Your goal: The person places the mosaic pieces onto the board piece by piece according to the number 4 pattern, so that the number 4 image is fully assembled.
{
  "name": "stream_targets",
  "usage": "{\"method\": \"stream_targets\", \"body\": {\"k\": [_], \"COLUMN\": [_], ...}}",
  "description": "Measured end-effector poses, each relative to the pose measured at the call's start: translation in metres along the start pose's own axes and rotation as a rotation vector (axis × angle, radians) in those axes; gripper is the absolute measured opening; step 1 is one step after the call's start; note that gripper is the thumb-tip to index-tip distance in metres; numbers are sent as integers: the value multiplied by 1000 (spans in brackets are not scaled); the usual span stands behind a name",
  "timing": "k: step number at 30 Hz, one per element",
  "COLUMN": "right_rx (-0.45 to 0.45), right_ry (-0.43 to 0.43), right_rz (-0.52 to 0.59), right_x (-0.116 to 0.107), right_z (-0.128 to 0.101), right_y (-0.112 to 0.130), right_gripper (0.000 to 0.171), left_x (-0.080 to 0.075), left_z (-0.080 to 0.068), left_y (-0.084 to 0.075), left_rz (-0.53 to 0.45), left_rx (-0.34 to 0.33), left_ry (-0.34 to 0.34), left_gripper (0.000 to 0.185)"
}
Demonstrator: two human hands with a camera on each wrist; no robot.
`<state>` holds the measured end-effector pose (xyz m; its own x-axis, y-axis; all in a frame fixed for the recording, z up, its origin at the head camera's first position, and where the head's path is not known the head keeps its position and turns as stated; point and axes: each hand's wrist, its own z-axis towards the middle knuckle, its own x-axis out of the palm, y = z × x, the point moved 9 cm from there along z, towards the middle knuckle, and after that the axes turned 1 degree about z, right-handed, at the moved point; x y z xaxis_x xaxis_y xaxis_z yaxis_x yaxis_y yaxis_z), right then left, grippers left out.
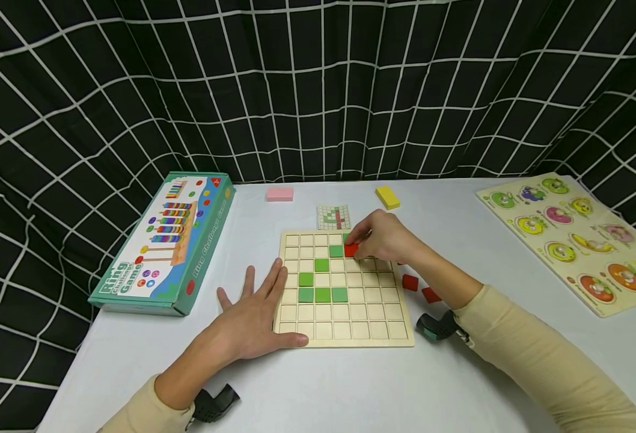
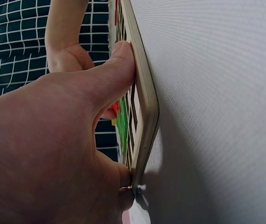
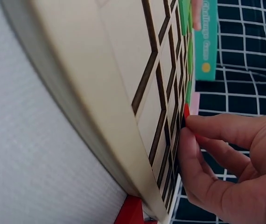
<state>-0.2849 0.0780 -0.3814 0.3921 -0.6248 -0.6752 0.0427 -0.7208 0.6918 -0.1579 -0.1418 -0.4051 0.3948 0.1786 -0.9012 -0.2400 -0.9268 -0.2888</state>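
Pinching a red tile (image 1: 351,250) between thumb and fingertips, the right hand (image 1: 385,237) has it down on the wooden grid board (image 1: 345,328), right next to a green tile (image 1: 336,251) in the second row. The left hand (image 1: 253,316) lies flat with fingers spread, thumb pressed on the board's near left edge. All this sits on a white table (image 1: 350,391), with black grid-pattern curtain (image 1: 318,84) behind

Right hand (image 1: 385,237) is covering most of the red tile (image 1: 351,250) & far board (image 1: 345,337) cells. Pattern card (image 1: 334,217) is reading too small for me. Puzzle tray (image 1: 594,300) is running off right edge.
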Motion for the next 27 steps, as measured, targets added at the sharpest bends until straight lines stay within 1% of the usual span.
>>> {"method": "stream_targets", "body": {"k": [14, 22, 27], "right_rx": [-27, -48, -51], "right_ry": [-20, -11, -6], "right_rz": [-53, -30, -6], "right_x": [1, -1, -7], "right_z": [-1, -4, -9], "right_y": [3, 3, 1], "right_gripper": [25, 27, 24], "left_x": [1, 1, 1], "left_z": [0, 1, 0], "left_y": [0, -1, -1], "left_rz": [0, 0, -9], "left_rx": [-5, -6, -3], "left_ry": [6, 2, 3], "left_gripper": [125, 125, 125]}}
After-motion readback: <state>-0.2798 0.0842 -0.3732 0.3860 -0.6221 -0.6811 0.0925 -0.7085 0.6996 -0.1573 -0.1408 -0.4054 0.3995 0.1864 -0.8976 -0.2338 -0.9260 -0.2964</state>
